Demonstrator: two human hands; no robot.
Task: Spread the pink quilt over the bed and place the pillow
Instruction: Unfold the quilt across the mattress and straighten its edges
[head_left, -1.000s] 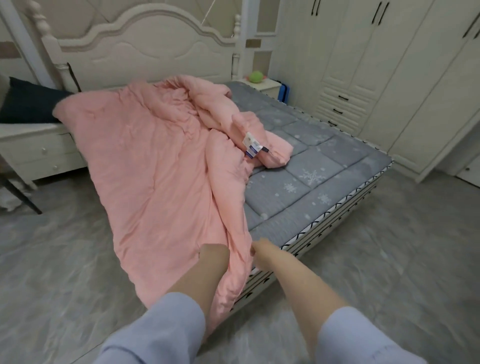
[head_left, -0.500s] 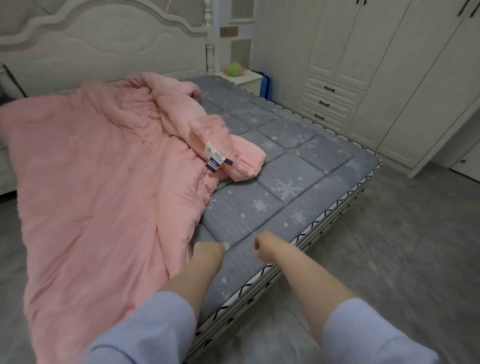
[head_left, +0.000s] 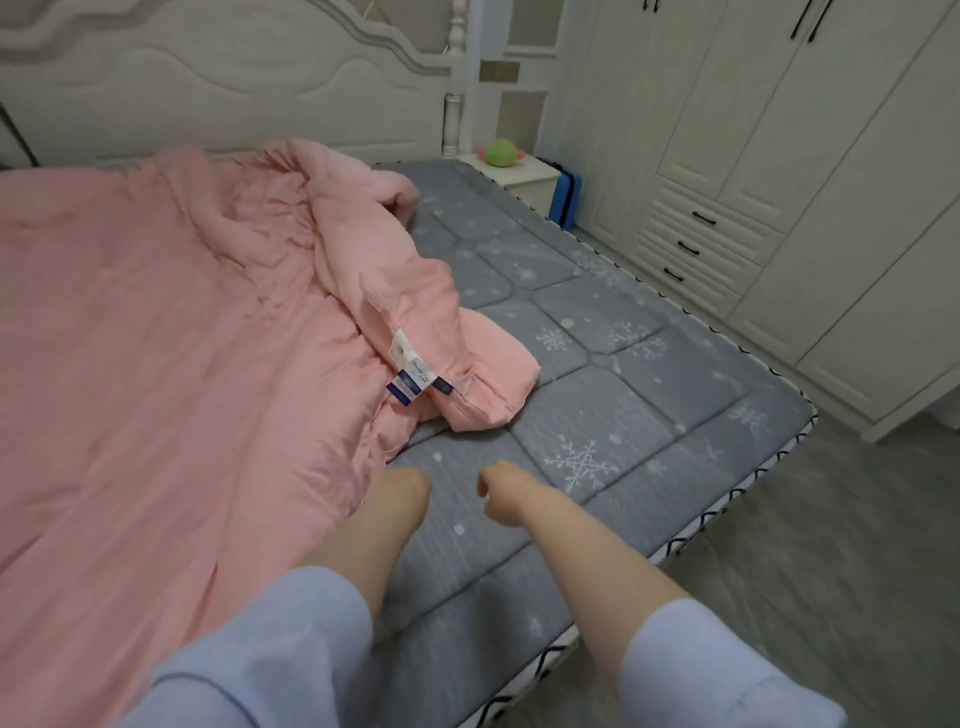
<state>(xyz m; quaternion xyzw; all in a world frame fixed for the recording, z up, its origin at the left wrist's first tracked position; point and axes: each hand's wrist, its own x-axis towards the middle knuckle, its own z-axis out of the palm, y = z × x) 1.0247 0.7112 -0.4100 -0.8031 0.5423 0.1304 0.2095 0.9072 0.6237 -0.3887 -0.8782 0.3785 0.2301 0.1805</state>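
The pink quilt (head_left: 156, 338) lies crumpled over the left half of the grey snowflake mattress (head_left: 649, 395). Its right part is folded back in a thick roll ending in a corner with a white and blue label (head_left: 413, 374). My left hand (head_left: 400, 491) is curled right at the quilt's near edge; its fingers are hidden, so a grip cannot be made out. My right hand (head_left: 501, 496) hovers over bare mattress, fingers loosely curled and holding nothing. No pillow shows in this view.
A cream headboard (head_left: 234, 78) runs along the back. Beside the bed's far corner a nightstand (head_left: 524, 179) carries a green toy (head_left: 500, 153), with a blue object (head_left: 566, 200) next to it. Cream wardrobes with drawers (head_left: 779, 156) line the right wall across grey floor (head_left: 857, 571).
Both hands held the quilt's corner off the bed's side a second ago. The right hand has let go, both hands are now over the mattress, and the view has swung right and closer.
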